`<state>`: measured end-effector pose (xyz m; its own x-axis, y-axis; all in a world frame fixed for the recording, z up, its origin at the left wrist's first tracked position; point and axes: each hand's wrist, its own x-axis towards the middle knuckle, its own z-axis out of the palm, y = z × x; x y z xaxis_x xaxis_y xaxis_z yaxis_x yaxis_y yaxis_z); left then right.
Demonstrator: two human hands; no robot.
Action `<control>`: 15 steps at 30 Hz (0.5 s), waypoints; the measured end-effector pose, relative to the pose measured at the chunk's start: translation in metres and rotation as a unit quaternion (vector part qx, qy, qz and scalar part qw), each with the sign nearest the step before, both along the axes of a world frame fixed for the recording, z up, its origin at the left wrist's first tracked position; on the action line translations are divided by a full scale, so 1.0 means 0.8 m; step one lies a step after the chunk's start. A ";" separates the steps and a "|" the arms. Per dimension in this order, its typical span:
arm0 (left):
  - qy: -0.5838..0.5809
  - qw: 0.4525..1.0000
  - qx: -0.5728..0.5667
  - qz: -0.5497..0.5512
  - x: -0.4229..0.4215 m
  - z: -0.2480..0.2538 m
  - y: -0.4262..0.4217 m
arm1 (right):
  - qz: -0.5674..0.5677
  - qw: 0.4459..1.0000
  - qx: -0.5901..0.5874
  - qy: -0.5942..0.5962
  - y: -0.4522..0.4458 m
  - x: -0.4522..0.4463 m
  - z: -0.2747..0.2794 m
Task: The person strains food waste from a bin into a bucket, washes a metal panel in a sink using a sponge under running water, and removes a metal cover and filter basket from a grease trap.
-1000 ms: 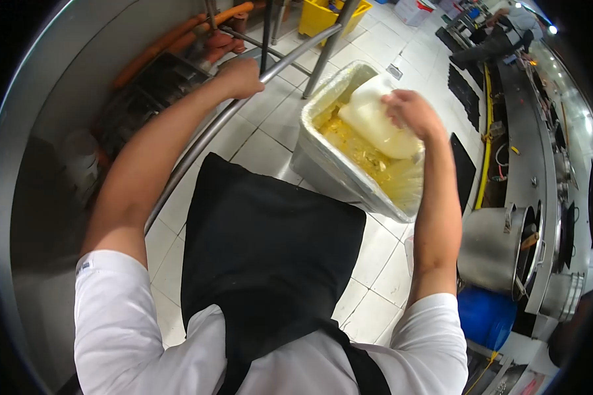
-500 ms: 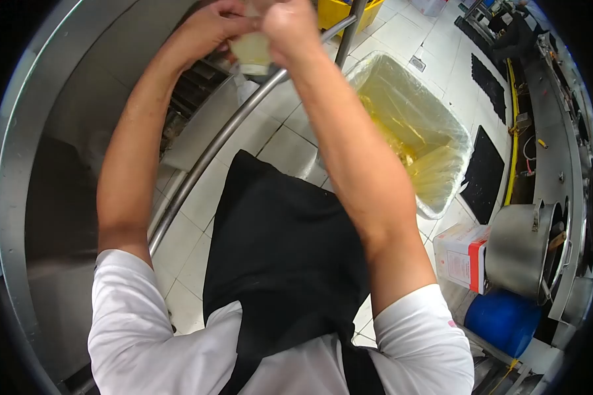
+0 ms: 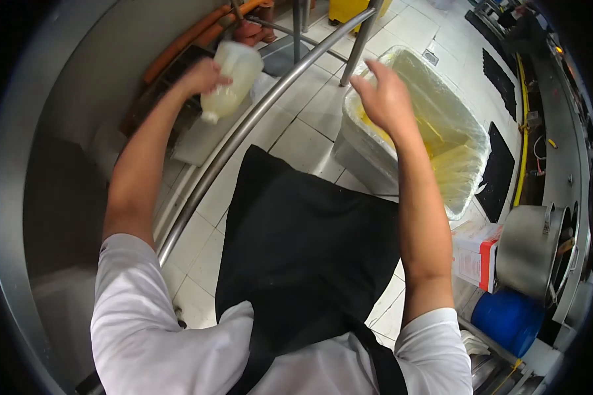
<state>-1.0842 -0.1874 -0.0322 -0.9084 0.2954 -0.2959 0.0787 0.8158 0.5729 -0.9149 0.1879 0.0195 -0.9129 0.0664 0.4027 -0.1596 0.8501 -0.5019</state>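
Observation:
My left hand (image 3: 207, 78) is closed around a translucent plastic jug (image 3: 237, 76) with pale yellowish contents. The jug hangs over the low shelf area on the left, its narrow end toward me. To the right, my right hand (image 3: 383, 95) is raised beside the near rim of a lined trash bin (image 3: 369, 141), thumb and fingers apart, with nothing visible in it. A clear bag with yellow material inside lines the bin. The motion blurs both hands slightly.
A curved metal rail (image 3: 244, 125) runs between me and the shelf. Orange pipes (image 3: 197, 29) and a yellow bucket (image 3: 349, 12) are at the back. On the right stand a large metal pot (image 3: 524, 247), a red-and-white box (image 3: 478, 257) and a blue container (image 3: 504, 319).
My hands were together at the top near the jug; now they are apart. The left hand has moved down with the jug, and the right has swung right to the bin.

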 end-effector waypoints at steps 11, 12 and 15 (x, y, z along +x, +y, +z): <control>0.062 0.947 -0.135 -0.285 0.029 -0.247 -0.007 | 0.039 0.942 0.042 -0.332 0.031 0.071 -0.052; 0.074 0.950 -0.112 -0.283 0.044 -0.256 -0.006 | 0.031 0.940 0.048 -0.338 0.030 0.070 -0.053; -0.001 0.971 -0.087 -0.225 0.056 -0.296 -0.009 | 0.050 0.944 0.036 -0.323 0.028 0.067 -0.052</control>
<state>-1.0392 -0.1945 -0.2688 -0.6983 0.6076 -0.3783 0.4482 0.7833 0.4308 -0.8616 0.2100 -0.0218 -0.9699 -0.0403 -0.2401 0.0780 0.8828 -0.4633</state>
